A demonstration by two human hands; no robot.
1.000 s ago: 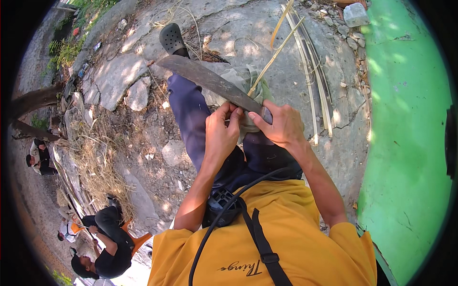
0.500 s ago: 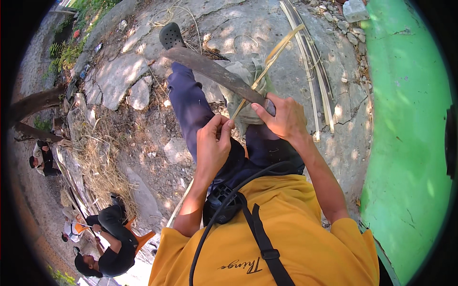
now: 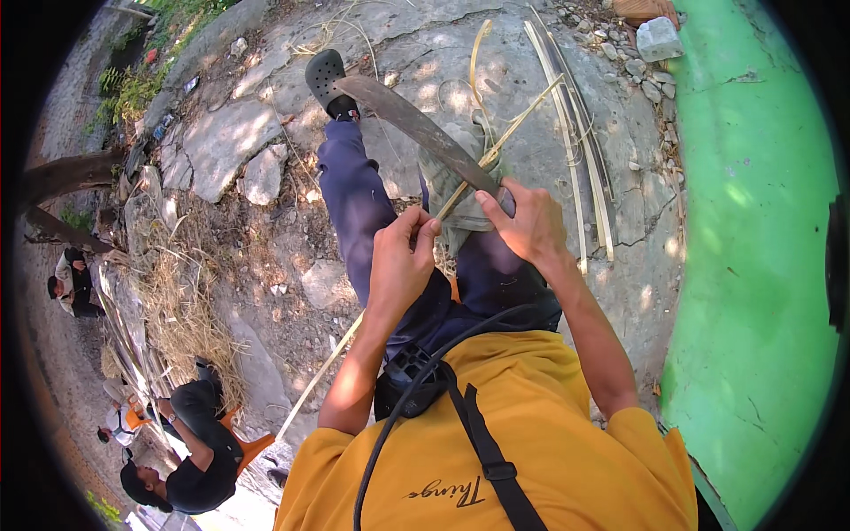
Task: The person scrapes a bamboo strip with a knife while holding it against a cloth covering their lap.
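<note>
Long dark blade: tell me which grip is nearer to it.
Right. The right grip holds the blade at its near end; the left grip is apart from it, nearer the person's body, pinching a pale strip.

1. A co-worker in black [image 3: 197, 480] is sitting on an orange chair [image 3: 252, 451].
2. A green wall [image 3: 753, 265] is bordering cracked concrete ground [image 3: 637, 288].
3. Beside the wall, a pale block [image 3: 658, 40] is lying near small stones [image 3: 651, 90].
</note>
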